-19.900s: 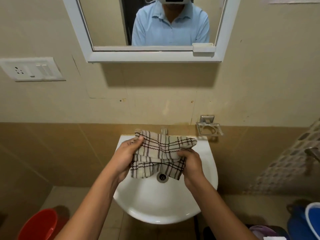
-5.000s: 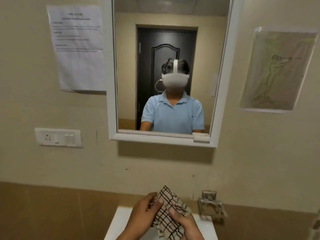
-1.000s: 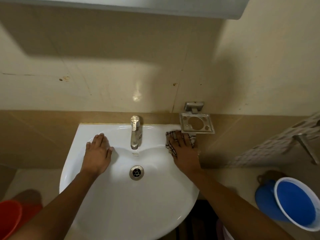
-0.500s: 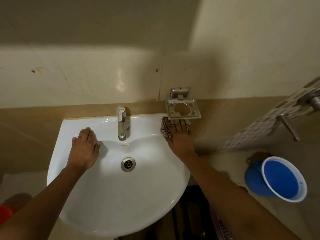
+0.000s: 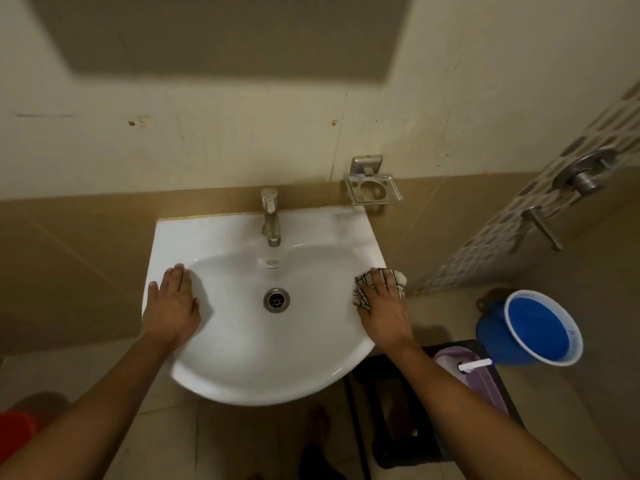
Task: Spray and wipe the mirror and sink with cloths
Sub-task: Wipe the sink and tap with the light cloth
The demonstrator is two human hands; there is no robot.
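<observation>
The right hand (image 5: 384,306) has slid the checked cloth (image 5: 363,285) from the back corner near the soap holder (image 5: 373,189) down to the right rim of the sink (image 5: 249,358). Its grip is flat, straight fingers pressing the cloth. The left hand (image 5: 171,304) rests open on the left rim.

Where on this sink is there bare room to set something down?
Bare: the back ledge of the white ceramic sink left of the steel tap, and right of it. Taken: left rim under the left hand, right rim under the right hand and checked cloth.
</observation>
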